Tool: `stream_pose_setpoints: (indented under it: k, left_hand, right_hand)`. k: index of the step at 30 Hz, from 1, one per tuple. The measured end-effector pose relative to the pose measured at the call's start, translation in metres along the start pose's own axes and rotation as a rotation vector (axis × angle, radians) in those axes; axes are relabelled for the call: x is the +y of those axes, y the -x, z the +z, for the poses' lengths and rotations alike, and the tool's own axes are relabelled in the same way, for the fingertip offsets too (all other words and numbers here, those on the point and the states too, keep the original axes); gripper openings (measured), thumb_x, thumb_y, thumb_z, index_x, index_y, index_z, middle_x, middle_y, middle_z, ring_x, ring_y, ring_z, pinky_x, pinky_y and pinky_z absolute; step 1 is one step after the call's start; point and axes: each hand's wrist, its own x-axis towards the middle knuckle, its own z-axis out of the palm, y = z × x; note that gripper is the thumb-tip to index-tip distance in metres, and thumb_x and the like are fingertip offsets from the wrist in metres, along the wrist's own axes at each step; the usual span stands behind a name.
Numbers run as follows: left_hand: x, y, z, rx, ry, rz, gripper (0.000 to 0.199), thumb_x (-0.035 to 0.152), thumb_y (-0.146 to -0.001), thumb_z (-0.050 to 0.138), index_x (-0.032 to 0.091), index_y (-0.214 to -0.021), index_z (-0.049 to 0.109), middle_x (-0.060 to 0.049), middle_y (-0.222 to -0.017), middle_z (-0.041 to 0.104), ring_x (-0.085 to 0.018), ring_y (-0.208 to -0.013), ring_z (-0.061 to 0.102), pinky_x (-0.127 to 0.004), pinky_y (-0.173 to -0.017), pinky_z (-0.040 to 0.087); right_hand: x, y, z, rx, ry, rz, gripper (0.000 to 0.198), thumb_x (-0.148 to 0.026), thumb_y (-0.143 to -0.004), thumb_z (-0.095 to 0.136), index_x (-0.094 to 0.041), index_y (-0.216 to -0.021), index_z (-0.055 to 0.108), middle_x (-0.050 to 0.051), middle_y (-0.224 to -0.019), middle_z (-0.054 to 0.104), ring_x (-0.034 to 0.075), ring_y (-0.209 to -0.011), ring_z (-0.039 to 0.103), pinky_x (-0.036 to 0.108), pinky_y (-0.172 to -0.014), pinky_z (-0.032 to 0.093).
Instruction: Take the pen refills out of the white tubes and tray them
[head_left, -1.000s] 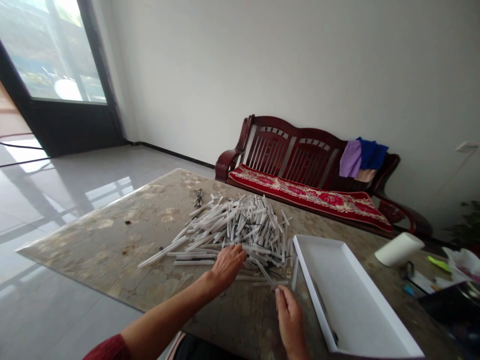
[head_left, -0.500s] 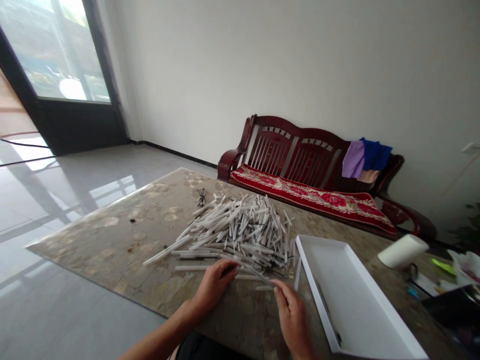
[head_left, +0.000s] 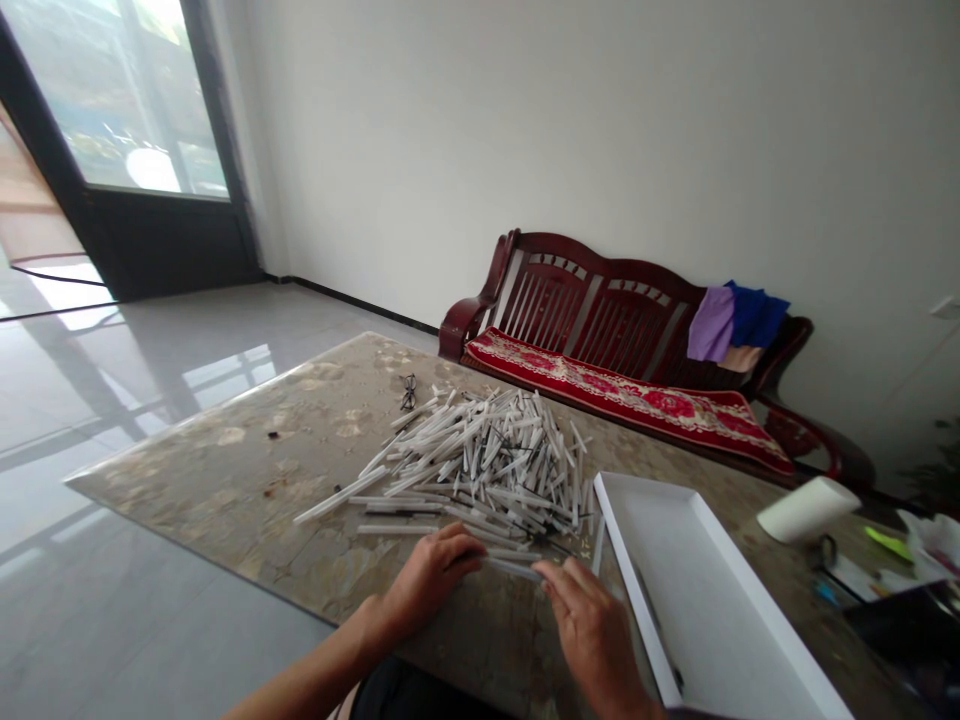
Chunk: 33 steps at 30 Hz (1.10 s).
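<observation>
Between my two hands runs a thin, whitish translucent tube, lying nearly level. My left hand is closed with its fingertips at the tube's left end. At the right end, my right hand pinches it between thumb and fingers. Just beyond my hands spreads a heap of similar white tubes, some with dark, thin pieces in or among them. What exactly the tubes are is too small to make out. To the right stands a shallow white box, holding one dark slender stick along its left wall.
The stone-patterned table carries a small dark bundle behind the heap. At the right lie a white roll, a plastic bag and a black object. A red wooden bench stands behind the table.
The tube between my hands has gone from slanting down rightward to nearly level. My right hand has turned slightly and its fingers have come up; the view has shifted a little.
</observation>
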Motion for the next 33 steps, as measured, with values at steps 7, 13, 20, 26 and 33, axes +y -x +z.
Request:
stream_pose_setpoints:
  k: [7,13,20,26,33]
  left_hand:
    - [0.008,0.008,-0.004,-0.1,-0.146,0.152,0.018,0.024,-0.098,0.053,0.02,-0.093,0.071,-0.003,-0.083,0.066,-0.014,-0.074,0.066,-0.02,-0.068,0.049]
    - [0.019,0.014,-0.007,-0.072,-0.275,0.276,0.024,0.024,-0.101,0.046,0.019,-0.094,0.068,-0.004,-0.079,0.066,-0.014,-0.069,0.063,-0.02,-0.063,0.047]
    - [0.022,0.001,-0.01,-0.213,-0.243,0.236,0.017,0.022,-0.097,0.052,0.022,-0.096,0.069,-0.003,-0.086,0.069,-0.015,-0.076,0.067,-0.021,-0.069,0.049]
    - [0.012,-0.008,-0.016,-0.061,-0.213,-0.111,0.029,0.03,-0.097,0.042,0.026,-0.117,0.064,-0.005,-0.105,0.071,-0.021,-0.089,0.069,-0.032,-0.084,0.053]
    - [-0.018,0.004,-0.023,-0.025,-0.354,-0.242,0.033,0.037,-0.096,0.039,0.024,-0.093,0.07,-0.006,-0.1,0.075,-0.026,-0.093,0.07,-0.034,-0.083,0.052]
  right_hand:
    - [0.004,0.002,-0.008,-0.021,0.016,-0.145,0.037,-0.031,-0.104,0.033,-0.024,-0.102,0.069,0.004,-0.078,0.07,0.018,-0.068,0.066,0.026,-0.062,0.046]
    - [0.0,0.014,-0.004,-0.32,-0.377,0.264,0.032,-0.034,-0.101,0.039,-0.024,-0.098,0.07,0.004,-0.087,0.074,0.018,-0.08,0.069,0.025,-0.07,0.047]
    - [-0.01,0.017,0.0,-0.484,-0.704,0.613,0.035,-0.046,-0.093,0.045,-0.02,-0.078,0.062,-0.002,-0.063,0.061,0.015,-0.064,0.059,0.023,-0.058,0.04]
    - [0.06,0.03,-0.042,-0.312,-0.569,0.873,0.031,-0.045,-0.088,0.037,-0.023,-0.09,0.058,-0.001,-0.064,0.065,0.018,-0.063,0.062,0.024,-0.055,0.042]
    - [0.137,0.078,-0.065,-0.404,0.175,1.031,0.024,-0.033,-0.09,0.044,-0.024,-0.086,0.066,0.005,-0.093,0.075,0.022,-0.088,0.069,0.026,-0.068,0.044]
